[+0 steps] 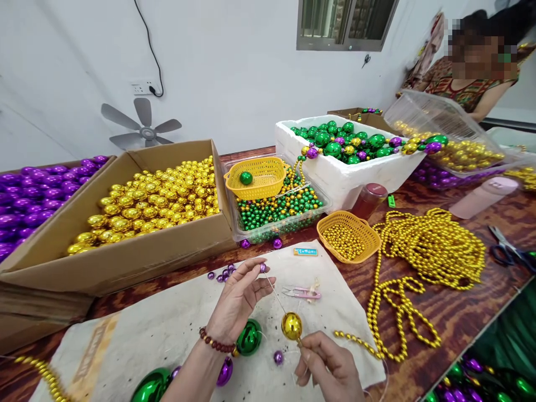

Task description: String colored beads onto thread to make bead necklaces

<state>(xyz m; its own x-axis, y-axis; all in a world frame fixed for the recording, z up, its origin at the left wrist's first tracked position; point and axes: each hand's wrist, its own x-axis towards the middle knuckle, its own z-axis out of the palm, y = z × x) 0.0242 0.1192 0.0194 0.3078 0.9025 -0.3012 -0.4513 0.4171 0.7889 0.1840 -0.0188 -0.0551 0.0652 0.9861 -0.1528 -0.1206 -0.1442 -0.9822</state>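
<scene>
My left hand (pixel 240 293), with a brown bead bracelet at its wrist, pinches a small purple bead (pixel 263 268) between thumb and forefinger. A taut thin thread (pixel 275 293) slants from that bead down to a shiny gold ball (pixel 291 325). Just under the ball, the fingertips of my right hand (pixel 329 365) are closed on the strand; the exact grip is partly hidden. Beneath my left wrist lies a green ball (pixel 249 337), with a purple ball (pixel 225 371) and a larger green ball (pixel 151 385) nearby. One loose purple bead (pixel 278 357) rests between my hands.
Pink thread snips (pixel 302 292) and a blue packet (pixel 305 252) lie on the white cloth (pixel 335 296). Behind stand a carton of gold balls (pixel 167 234), a clear tray (pixel 285 223) and a foam box (pixel 318 178). Gold bead strands (pixel 431 251) and scissors (pixel 505 245) are rightward; a person (pixel 473 84) sits beyond.
</scene>
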